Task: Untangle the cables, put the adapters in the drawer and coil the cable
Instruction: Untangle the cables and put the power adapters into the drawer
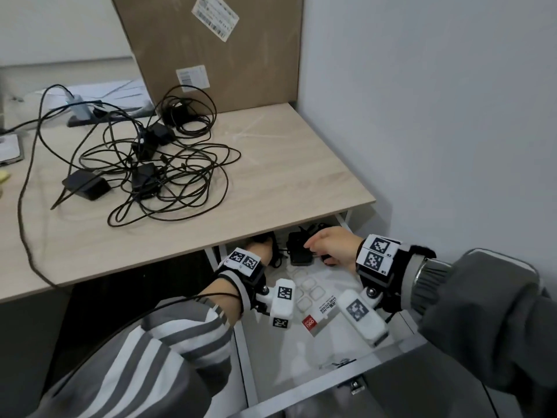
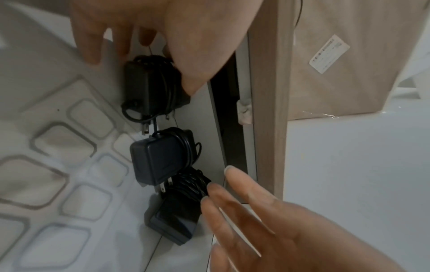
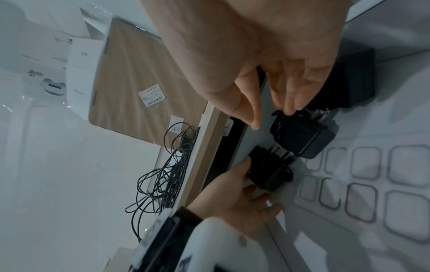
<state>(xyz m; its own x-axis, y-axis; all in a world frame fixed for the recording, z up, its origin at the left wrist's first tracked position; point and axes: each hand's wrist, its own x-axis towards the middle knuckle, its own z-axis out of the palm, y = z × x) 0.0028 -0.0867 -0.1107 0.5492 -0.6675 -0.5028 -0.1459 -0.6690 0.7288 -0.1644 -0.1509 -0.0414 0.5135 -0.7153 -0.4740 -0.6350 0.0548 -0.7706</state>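
While the head view hides the drawer's (image 1: 301, 396) back under the worktop (image 1: 286, 164), the left wrist view shows three wrapped adapters (image 2: 156, 160) there; left hand (image 2: 267, 220) flat, fingers straight, right hand (image 2: 186, 36) loosely open. Tangled cables (image 1: 156, 164) lie above.

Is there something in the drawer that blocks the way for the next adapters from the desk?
Nothing visible blocks it. The drawer is pulled open; three wrapped adapters sit along its back, under both hands, left hand and right hand. The front holds only a flat sticker sheet.
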